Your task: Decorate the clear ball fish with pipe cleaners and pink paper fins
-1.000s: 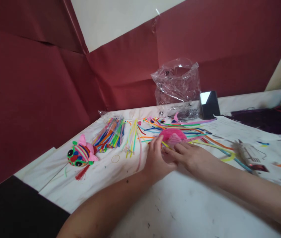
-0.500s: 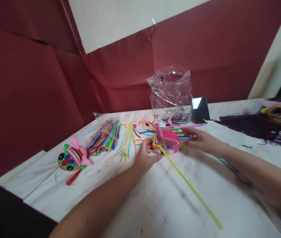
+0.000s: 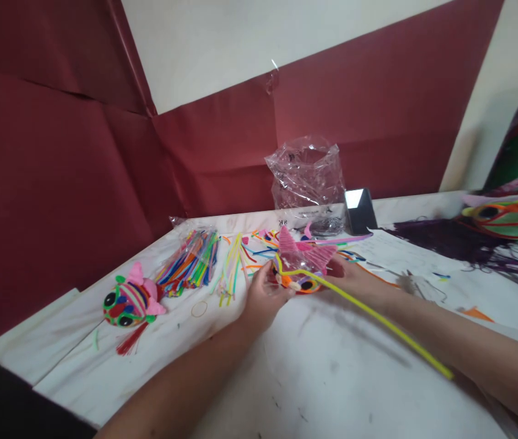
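Head view: taking the pink toy (image 3: 310,258) as the middle of the dial, both hands are clamped on it from opposite sides, above the worktop (image 3: 327,378). The left hand (image 3: 261,297) grips it at 8 o'clock with its fingers curled in, and the right hand (image 3: 354,281) holds it between 3 and 4, the fingertips hidden behind it. A black eye (image 3: 308,285) shows on its lower edge, and a bent yellow pipe cleaner (image 3: 377,317) runs from its front towards 4 o'clock. Loose pipe cleaners (image 3: 237,259) lie near at 9 o'clock, with a bagged bundle (image 3: 192,259) just beyond. A rubber band (image 3: 199,310) lies close to 8 o'clock. Farther out, between 8 and 9, sits a striped toy (image 3: 128,299) with a red tassel (image 3: 131,339). A clear plastic bag (image 3: 307,177) stands at 12 o'clock, and a phone (image 3: 360,213) leans upright between 1 and 2. White paper (image 3: 405,251) lies at 3 o'clock; between 2 and 3, well apart, is a green toy (image 3: 515,221) beside dark purple fringe (image 3: 437,242).
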The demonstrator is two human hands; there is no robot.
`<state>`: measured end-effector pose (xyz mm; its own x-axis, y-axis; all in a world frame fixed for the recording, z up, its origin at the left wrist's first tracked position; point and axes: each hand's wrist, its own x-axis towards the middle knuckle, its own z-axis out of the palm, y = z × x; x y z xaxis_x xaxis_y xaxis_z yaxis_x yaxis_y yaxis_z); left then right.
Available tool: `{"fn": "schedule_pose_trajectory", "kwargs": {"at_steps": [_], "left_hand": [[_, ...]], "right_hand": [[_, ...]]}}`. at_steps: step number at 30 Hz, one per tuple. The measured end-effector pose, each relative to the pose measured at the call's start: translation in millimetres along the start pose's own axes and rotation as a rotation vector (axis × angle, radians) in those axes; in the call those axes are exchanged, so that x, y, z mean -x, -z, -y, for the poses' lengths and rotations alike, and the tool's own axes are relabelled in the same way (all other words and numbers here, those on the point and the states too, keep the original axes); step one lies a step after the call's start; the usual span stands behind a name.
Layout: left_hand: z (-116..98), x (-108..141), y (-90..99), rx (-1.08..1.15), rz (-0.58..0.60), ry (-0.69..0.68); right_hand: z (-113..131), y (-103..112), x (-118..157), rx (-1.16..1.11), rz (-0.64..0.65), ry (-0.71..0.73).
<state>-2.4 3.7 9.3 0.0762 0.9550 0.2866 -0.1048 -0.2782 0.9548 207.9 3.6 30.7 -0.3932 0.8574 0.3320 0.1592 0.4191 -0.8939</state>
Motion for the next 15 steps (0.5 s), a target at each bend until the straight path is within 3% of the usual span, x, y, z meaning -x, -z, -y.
{"fn": "schedule_pose_trajectory", "kwargs": {"at_steps": [4, 9, 11, 15], "left_hand": [[-4.7, 10.4, -6.3, -0.037, 0.003, -0.062], [-11.1, 26.4, -12.8, -0.080, 0.029, -0.174], [-17.3, 29.5, -11.8, -0.051, 0.027, -0.143], [-34.8, 29.4, -7.1, 0.118, 0.026, 0.063]], "right_hand": [[3.4, -11.5, 2.3, -0.150, 0.035, -0.025], [-5.6, -10.2, 1.0, -0.013, -0.032, 0.061], [-10.3, -5.1, 2.0, 0.044, -0.051, 0.089], [-17.9, 3.0, 6.8, 0.155, -0.032, 0.158]]}}
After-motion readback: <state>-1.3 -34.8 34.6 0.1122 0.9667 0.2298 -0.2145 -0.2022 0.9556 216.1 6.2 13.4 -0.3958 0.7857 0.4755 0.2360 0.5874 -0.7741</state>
